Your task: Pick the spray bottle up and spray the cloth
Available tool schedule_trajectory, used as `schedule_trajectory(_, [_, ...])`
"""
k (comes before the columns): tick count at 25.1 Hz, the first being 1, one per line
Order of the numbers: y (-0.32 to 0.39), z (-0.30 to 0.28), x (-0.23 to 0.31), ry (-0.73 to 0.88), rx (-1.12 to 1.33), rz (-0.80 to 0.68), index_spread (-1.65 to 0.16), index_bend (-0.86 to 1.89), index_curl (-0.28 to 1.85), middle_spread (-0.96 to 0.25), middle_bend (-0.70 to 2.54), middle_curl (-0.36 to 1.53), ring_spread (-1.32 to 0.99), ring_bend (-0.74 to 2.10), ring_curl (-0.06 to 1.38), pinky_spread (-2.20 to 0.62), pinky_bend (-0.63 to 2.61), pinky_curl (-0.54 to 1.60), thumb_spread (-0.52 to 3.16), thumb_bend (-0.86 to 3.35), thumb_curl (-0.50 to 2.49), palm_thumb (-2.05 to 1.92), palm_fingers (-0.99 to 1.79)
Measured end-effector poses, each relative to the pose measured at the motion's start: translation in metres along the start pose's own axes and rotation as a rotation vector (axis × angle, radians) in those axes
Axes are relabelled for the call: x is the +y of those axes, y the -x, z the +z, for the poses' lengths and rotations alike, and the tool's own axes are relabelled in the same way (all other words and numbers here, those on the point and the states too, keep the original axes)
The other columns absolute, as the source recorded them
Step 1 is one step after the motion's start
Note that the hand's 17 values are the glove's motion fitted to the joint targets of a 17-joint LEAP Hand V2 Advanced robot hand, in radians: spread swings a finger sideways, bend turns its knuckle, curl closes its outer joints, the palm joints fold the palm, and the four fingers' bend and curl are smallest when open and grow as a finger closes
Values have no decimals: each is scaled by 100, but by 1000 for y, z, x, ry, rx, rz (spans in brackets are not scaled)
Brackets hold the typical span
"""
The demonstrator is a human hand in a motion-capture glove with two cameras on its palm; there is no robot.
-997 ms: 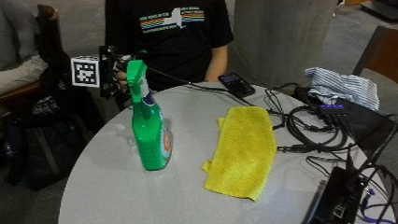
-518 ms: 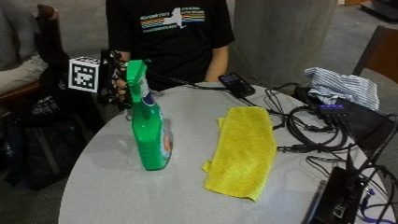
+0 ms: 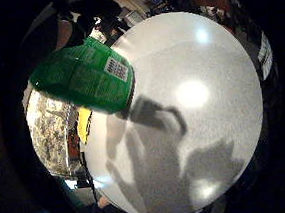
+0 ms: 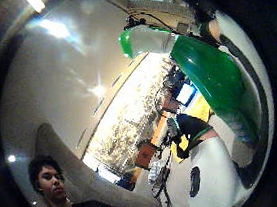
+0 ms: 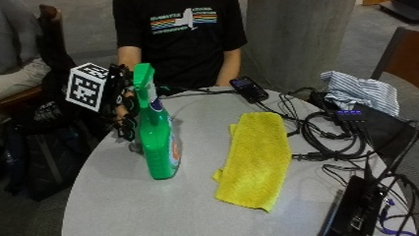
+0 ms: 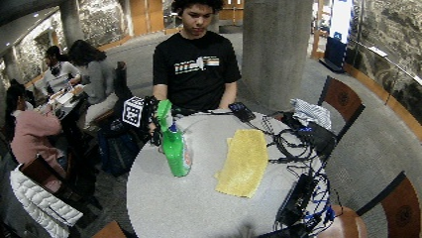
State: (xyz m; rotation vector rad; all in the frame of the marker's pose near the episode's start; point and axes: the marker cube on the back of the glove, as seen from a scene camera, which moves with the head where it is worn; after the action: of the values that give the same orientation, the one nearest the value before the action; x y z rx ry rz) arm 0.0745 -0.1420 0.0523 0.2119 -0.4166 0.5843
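The black-gloved right hand (image 5: 124, 105) hovers just behind the upright green plastic spray bottle (image 5: 156, 132), positioned to grasp it; finger state unclear. The yellow cloth (image 5: 256, 158) lies flat on the surface beside it.

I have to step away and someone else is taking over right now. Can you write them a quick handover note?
Right hand: beside the spray bottle's neck, at the table's edge; whether its fingers have closed on the bottle cannot be seen.
Spray bottle: green, upright on the round table, not lifted.
Cloth: yellow, lying flat beside the bottle, apart from it.
Done: the hand has reached the bottle.
Left: grip the bottle, lift it, aim the nozzle at the cloth and spray.
A phone and cables lie beyond the cloth.
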Motion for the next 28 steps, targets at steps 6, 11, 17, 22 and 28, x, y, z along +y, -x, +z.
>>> schedule_trajectory(6, [1, 18, -21, 32, -1, 27, -34, 5, 17, 4, 21, 37, 5, 33, 34, 24, 53, 40, 98, -3, 37, 83, 47])
schedule_trajectory(11, [2, 24, -19, 51, -1, 18, -36, 3, 14, 5, 20, 37, 6, 36, 34, 25, 59, 41, 97, -2, 37, 82, 39])
schedule_trajectory(17, [1, 19, -16, -13, 15, 9, -36, 8, 13, 5, 23, 38, 6, 39, 33, 24, 63, 40, 95, 3, 42, 96, 47])
schedule_trajectory(22, [2, 9, -14, -126, 52, -25, -32, 12, 15, 1, 29, 41, 2, 45, 34, 17, 59, 38, 90, 2, 44, 100, 70])
schedule_trajectory(28, [3, 3, -11, -202, 17, -60, -24, 18, 21, -7, 35, 45, -5, 56, 39, -3, 52, 35, 86, 3, 46, 109, 108])
